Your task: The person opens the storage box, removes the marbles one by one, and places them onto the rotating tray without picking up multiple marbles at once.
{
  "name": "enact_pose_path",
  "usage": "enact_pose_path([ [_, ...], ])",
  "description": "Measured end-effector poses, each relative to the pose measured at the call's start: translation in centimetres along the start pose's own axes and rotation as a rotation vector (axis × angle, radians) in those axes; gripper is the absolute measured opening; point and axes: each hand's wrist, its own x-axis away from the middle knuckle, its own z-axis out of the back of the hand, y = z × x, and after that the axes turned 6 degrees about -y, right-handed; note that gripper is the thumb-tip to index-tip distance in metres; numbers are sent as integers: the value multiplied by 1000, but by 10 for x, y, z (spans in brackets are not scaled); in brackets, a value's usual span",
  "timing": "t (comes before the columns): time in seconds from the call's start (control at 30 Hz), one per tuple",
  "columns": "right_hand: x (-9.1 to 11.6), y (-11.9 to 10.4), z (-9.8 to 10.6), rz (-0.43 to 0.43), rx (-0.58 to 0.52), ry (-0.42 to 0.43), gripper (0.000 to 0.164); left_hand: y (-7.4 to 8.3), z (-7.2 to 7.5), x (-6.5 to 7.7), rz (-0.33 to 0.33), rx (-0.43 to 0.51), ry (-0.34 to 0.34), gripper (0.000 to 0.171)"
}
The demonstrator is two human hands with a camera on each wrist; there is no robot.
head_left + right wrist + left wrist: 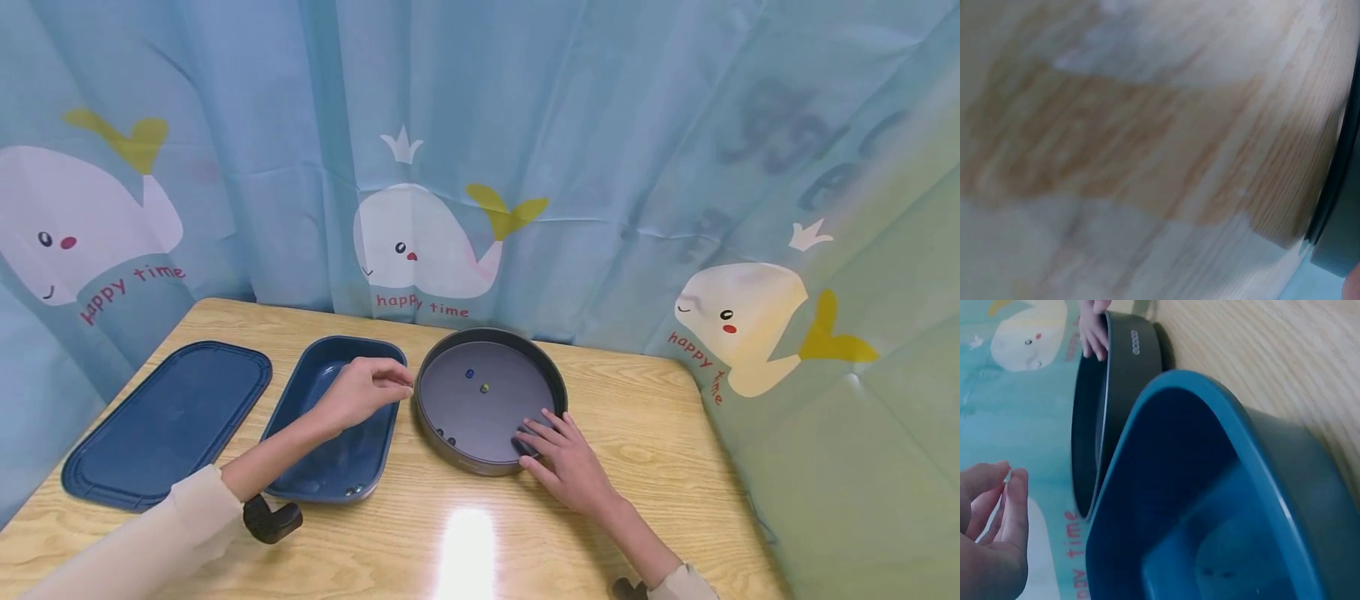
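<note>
My left hand (367, 387) is over the right side of a deep blue plastic box (390, 450), near the pan's left rim. Its thumb and fingertips pinch a tiny glassy marble (1008, 475), mostly hidden by the fingers. A round dark grey pan (487, 467) stands to the right of the box. Inside it lie a blue marble (470, 373), a yellow-green marble (484, 388) and two dark marbles (452, 442) near the lower left wall. My right hand (573, 471) rests on the pan's right front rim, fingers spread and reaching inside. Small marbles (359, 488) lie at the box's near end.
A flat blue lid (172, 417) lies on the wooden table (622, 400) left of the box. Behind the table hangs a light blue curtain (600, 167) with whale prints, which continues down the right side.
</note>
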Motion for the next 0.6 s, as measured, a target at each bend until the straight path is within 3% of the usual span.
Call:
enact_pose_path([
  [0.37, 0, 0, -1, 11, 0, 14, 39, 3, -25, -24, 25, 43, 5, 13],
  [0.6, 0, 0, 0, 21, 2, 22, 39, 1, -38, -36, -7, 4, 11, 10],
])
